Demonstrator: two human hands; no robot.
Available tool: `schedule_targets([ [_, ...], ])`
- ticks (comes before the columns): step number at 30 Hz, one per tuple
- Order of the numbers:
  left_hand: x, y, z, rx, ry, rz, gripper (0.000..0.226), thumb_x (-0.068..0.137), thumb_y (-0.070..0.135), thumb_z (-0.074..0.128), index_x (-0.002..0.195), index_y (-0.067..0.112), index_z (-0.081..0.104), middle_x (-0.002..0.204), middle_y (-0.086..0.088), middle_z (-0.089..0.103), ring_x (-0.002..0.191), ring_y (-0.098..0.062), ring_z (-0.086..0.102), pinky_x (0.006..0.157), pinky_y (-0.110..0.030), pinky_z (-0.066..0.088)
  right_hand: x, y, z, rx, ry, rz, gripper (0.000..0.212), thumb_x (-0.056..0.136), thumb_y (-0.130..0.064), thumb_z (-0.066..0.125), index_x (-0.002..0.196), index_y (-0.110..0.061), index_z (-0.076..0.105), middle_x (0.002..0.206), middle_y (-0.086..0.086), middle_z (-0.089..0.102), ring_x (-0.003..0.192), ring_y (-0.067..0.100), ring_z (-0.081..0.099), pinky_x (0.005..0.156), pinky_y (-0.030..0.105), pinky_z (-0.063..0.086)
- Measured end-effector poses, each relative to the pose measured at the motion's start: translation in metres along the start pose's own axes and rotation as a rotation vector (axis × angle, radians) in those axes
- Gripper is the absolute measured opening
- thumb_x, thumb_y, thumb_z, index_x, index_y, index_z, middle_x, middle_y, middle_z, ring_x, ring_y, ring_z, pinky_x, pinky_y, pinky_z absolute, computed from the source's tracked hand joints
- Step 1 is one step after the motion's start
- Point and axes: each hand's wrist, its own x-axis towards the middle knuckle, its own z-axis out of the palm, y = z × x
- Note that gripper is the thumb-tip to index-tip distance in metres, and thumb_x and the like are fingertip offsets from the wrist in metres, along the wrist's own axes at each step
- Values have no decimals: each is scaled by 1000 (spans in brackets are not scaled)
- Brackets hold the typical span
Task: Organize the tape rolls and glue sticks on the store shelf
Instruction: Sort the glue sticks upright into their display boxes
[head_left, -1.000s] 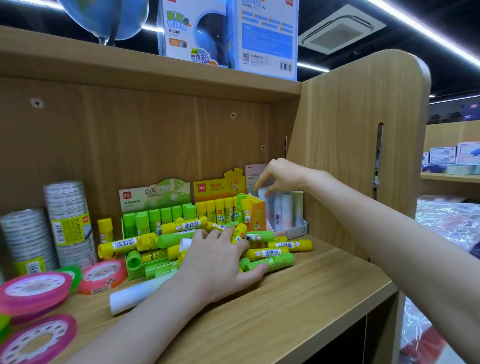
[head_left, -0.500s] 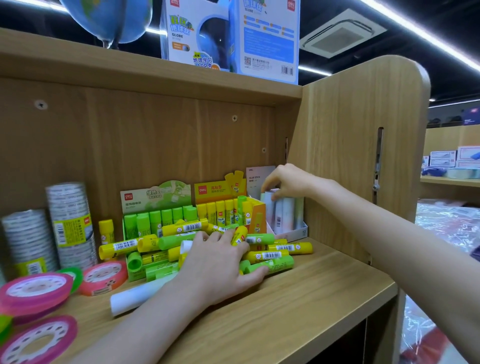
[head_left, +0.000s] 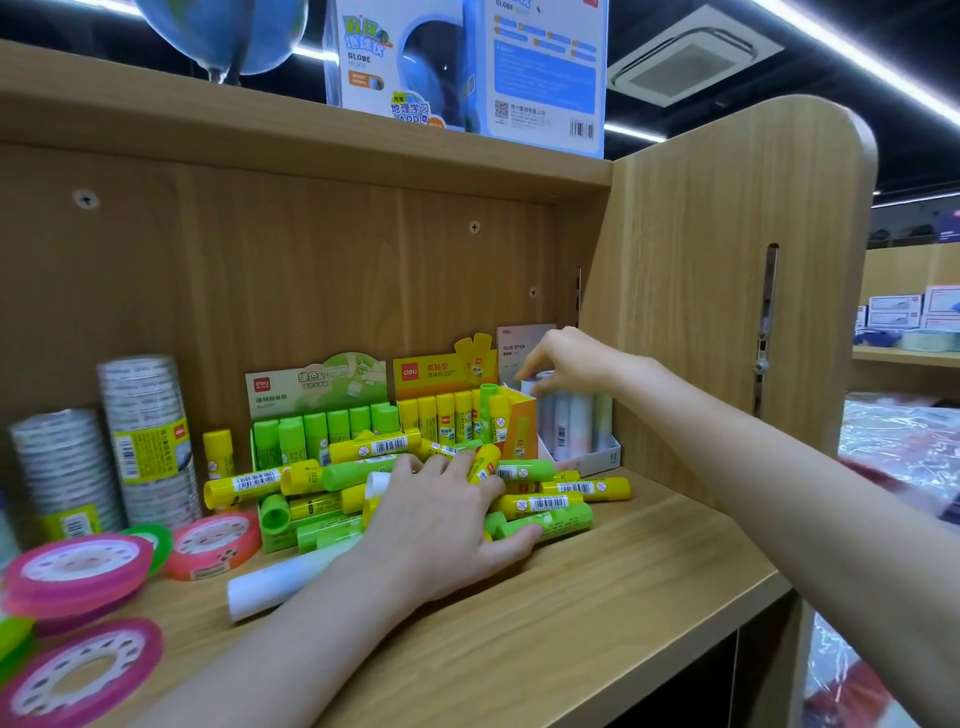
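Observation:
A heap of yellow and green glue sticks (head_left: 545, 503) lies loose on the wooden shelf (head_left: 597, 597). My left hand (head_left: 441, 519) rests flat on the heap with fingers spread. Behind stand a green display box (head_left: 317, 400) and a yellow display box (head_left: 452, 400), each holding upright sticks. At the back right is a white box (head_left: 592, 460) of pale glue sticks. My right hand (head_left: 566, 358) reaches over it and pinches the top of one pale stick (head_left: 540, 410) standing in the box. A white stick (head_left: 275, 582) lies partly under my left forearm.
Two stacks of clear tape rolls (head_left: 145, 441) stand at the back left. Pink tape rolls (head_left: 78, 571) and an orange one (head_left: 215, 543) lie flat at the front left. The shelf's side panel (head_left: 727, 312) is close on the right. Globe boxes (head_left: 467, 62) sit on the shelf above.
My right hand has come down a little onto the pale sticks in the white box. My left hand stays on the heap.

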Motion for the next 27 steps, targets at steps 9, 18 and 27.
schedule_targets([
  [9, 1, 0, 1, 5, 13, 7, 98, 58, 76, -10, 124, 32, 48, 139, -4, 42, 122, -22, 43, 98, -40, 28, -15, -2, 1, 75, 68, 86, 49, 91, -12, 56, 138, -12, 43, 139, 6, 49, 125, 19, 48, 100, 26, 37],
  [18, -3, -2, -5, -12, -49, 27, 82, 74, 82, 12, 129, 33, 46, 144, -6, 38, 127, -24, 40, 102, -39, 28, -99, -30, 4, 265, 133, 99, 12, 88, -17, 62, 95, -16, 71, 89, -8, 66, 79, 4, 56, 81, 25, 46],
  [27, -17, -15, -13, -5, -6, 71, 105, 52, 83, -3, 141, 36, 27, 155, -5, 21, 137, -21, 30, 113, -40, 16, -142, -74, 46, 399, 43, -67, 26, 84, -27, 66, 109, -18, 67, 120, -6, 57, 113, 1, 46, 99, 16, 33],
])
